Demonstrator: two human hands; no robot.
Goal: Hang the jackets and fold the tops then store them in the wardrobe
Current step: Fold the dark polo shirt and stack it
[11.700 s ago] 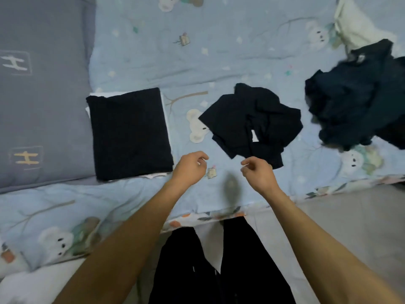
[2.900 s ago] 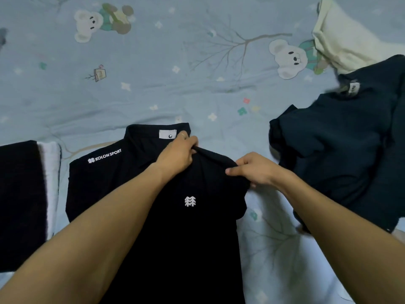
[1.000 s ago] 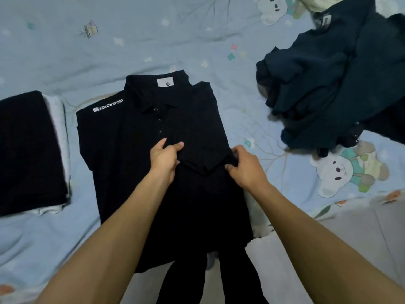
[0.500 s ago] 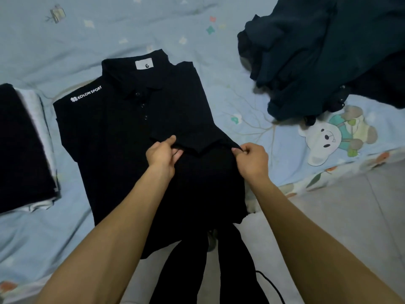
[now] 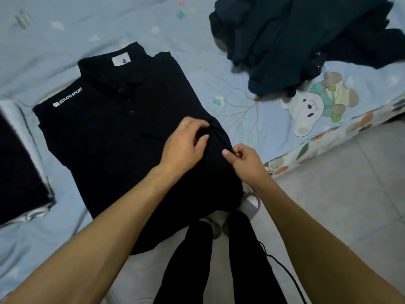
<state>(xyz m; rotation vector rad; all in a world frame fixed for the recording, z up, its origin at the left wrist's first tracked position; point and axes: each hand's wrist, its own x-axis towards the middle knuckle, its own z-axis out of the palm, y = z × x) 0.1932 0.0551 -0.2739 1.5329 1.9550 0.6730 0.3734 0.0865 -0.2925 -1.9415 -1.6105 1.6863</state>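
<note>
Two hands: both on the right edge of the black polo shirt (image 5: 114,137), near its folded-in sleeve.
left hand (image 5: 184,145): fingers curled, thumb and fingertips pinching a ridge of black fabric; ring visible on one finger.
right hand (image 5: 244,161): thumb and curled fingers pinching the shirt's right edge; fingertips mostly hidden behind the hand.
fold detail: black on black, so the exact layer each hand holds is hard to make out.
polo shirt position: flat on the bedsheet (image 5: 65,29), front up, collar away from the person, white label inside the collar, white "KOLON SPORT" print on one shoulder, three buttons showing; right side folded inward, hem hangs over the bed edge and is covered by the forearms.
folded stack (image 5: 15,172): black folded top over something white, left of the polo, cut off by the frame edge.
dark pile (image 5: 295,40): crumpled navy garments at upper right, apart from the polo, cut off at top and right; individual pieces cannot be told apart.
bedsheet: light blue, bear print (image 5: 315,104).
floor (image 5: 339,194): pale tiles at right; person's black trouser legs (image 5: 219,260) below, thin black cable beside them.
</note>
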